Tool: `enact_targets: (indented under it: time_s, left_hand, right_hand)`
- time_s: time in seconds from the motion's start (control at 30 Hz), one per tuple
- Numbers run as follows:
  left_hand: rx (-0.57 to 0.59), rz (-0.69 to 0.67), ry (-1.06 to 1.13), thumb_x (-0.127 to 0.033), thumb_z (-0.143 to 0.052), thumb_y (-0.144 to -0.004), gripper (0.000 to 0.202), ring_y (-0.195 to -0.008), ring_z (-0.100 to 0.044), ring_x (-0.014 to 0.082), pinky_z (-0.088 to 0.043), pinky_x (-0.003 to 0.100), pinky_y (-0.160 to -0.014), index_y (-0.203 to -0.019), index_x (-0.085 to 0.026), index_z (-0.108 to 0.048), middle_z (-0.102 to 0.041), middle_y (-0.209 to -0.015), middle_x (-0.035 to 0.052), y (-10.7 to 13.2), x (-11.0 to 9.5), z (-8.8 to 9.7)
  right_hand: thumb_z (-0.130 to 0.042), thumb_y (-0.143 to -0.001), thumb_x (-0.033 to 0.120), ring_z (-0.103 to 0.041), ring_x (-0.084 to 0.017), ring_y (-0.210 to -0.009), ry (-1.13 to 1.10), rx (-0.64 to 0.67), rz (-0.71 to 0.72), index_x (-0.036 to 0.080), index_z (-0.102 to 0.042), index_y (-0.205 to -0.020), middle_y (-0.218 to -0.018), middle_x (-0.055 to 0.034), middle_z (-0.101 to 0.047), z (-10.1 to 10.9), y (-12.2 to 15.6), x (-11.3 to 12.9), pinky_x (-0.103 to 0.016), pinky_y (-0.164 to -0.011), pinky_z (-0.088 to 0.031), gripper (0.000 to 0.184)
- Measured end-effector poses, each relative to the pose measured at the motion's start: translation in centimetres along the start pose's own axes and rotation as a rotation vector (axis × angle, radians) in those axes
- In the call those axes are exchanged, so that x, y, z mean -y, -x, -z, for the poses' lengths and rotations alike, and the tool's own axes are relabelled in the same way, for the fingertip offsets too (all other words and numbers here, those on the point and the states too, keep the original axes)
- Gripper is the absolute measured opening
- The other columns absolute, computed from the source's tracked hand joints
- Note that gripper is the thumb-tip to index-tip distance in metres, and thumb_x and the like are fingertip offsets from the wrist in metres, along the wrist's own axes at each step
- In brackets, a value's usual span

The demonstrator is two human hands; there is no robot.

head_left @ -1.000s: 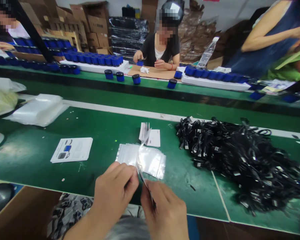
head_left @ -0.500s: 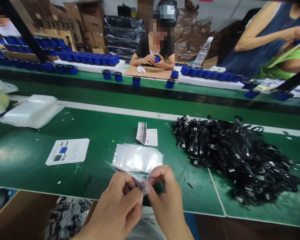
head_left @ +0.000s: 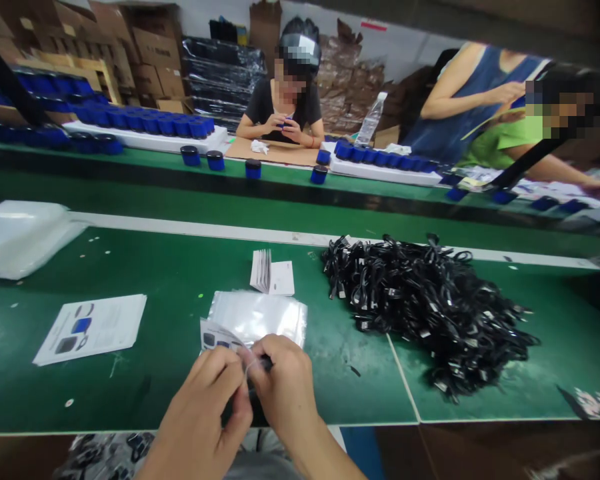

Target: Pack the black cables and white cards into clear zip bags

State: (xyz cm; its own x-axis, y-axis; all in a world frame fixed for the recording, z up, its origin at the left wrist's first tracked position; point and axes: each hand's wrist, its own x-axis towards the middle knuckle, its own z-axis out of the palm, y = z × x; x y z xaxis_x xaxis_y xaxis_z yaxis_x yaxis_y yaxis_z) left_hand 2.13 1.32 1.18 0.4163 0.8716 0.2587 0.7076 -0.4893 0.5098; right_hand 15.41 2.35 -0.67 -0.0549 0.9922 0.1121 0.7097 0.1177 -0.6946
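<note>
My left hand (head_left: 205, 400) and my right hand (head_left: 286, 383) meet over the table's near edge, both with fingers closed. Between their fingertips shows the edge of a clear plastic bag (head_left: 249, 367). A printed leaflet (head_left: 215, 333) with product pictures sticks up behind the left fingers; whether it lies inside the bag I cannot tell. Something dark shows by the right fingertips, mostly hidden. Just beyond the hands lies a stack of clear zip bags (head_left: 260, 313), and past it an open folded booklet (head_left: 275, 277).
A pile of black cables (head_left: 420, 307) covers the right of the green table (head_left: 155, 393). Printed leaflets (head_left: 95, 327) and plastic sheeting (head_left: 25, 237) lie left. Across the table, people handle things among blue jars (head_left: 253, 169). Bagged parts (head_left: 110, 453) sit below the near edge.
The leaflet's printed side now shows above my left fingers. My hands have drawn closer together, hiding more of the bag. The view has swung to the right.
</note>
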Motion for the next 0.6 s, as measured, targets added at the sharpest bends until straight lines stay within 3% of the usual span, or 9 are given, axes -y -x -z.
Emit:
enact_targets:
  time_s: [0.13, 0.2, 0.3, 0.4, 0.5, 0.6]
  left_hand:
    - [0.063, 0.037, 0.006, -0.015, -0.035, -0.088, 0.018, -0.071, -0.054, 0.0168, -0.047, 0.028, -0.064, -0.074, -0.022, -0.046, -0.052, -0.078, 0.0003, -0.2, 0.4, 0.0]
    - [0.085, 0.061, -0.004, -0.017, -0.036, -0.088, 0.019, -0.07, -0.054, 0.0165, -0.047, 0.027, -0.062, -0.072, -0.022, -0.046, -0.052, -0.077, -0.0001, -0.5, 0.6, 0.0]
    - [0.096, 0.069, -0.023, -0.018, -0.036, -0.088, 0.021, -0.07, -0.055, 0.0165, -0.047, 0.028, -0.063, -0.07, -0.022, -0.046, -0.053, -0.077, 0.0002, -0.9, 0.7, -0.2]
    - [0.093, 0.073, -0.043, -0.017, -0.038, -0.087, 0.021, -0.072, -0.055, 0.0166, -0.048, 0.028, -0.064, -0.069, -0.021, -0.047, -0.054, -0.079, 0.0008, -1.1, 0.7, -0.4]
    - [0.062, 0.093, -0.052, -0.018, -0.038, -0.087, 0.022, -0.072, -0.056, 0.0165, -0.048, 0.028, -0.064, -0.068, -0.02, -0.049, -0.054, -0.081, 0.0016, -1.0, 0.7, -0.4]
    - [0.046, 0.107, -0.025, -0.02, -0.038, -0.089, 0.023, -0.073, -0.058, 0.0159, -0.048, 0.027, -0.065, -0.07, -0.02, -0.052, -0.056, -0.084, 0.0024, -1.1, 0.8, -0.4]
  right_hand:
    - [-0.069, -0.075, 0.022, -0.058, -0.011, -0.059, 0.085, 0.064, 0.086, 0.023, -0.067, -0.071, -0.066, 0.0043, -0.064, 3.5, -1.4, -1.6, -0.017, -0.057, -0.042, 0.005]
    - [-0.067, -0.078, 0.029, -0.059, -0.013, -0.062, 0.342, -0.039, 0.027, 0.023, -0.068, -0.079, -0.071, 0.0024, -0.065, 6.0, -3.0, -2.8, -0.019, -0.058, -0.043, 0.006]
    - [-0.054, -0.088, 0.026, -0.058, -0.03, -0.085, 0.546, -0.277, -0.174, 0.006, -0.065, -0.091, -0.091, -0.0201, -0.061, 8.5, -6.3, -4.8, -0.038, -0.069, -0.044, 0.023]
    - [-0.059, -0.082, 0.013, -0.053, -0.04, -0.093, 0.62, -0.304, -0.208, 0.0, -0.063, -0.086, -0.093, -0.0288, -0.057, 8.9, -8.7, -6.1, -0.047, -0.073, -0.04, 0.014]
    - [-0.057, -0.08, 0.007, -0.052, -0.038, -0.095, 0.6, -0.267, -0.171, 0.004, -0.063, -0.082, -0.093, -0.0253, -0.059, 8.7, -8.5, -5.9, -0.047, -0.077, -0.04, 0.007]
    - [-0.053, -0.087, 0.017, -0.058, -0.026, -0.083, 0.446, -0.184, -0.1, 0.011, -0.059, -0.086, -0.086, -0.0133, -0.062, 8.5, -5.4, -4.2, -0.036, -0.072, -0.044, 0.008]
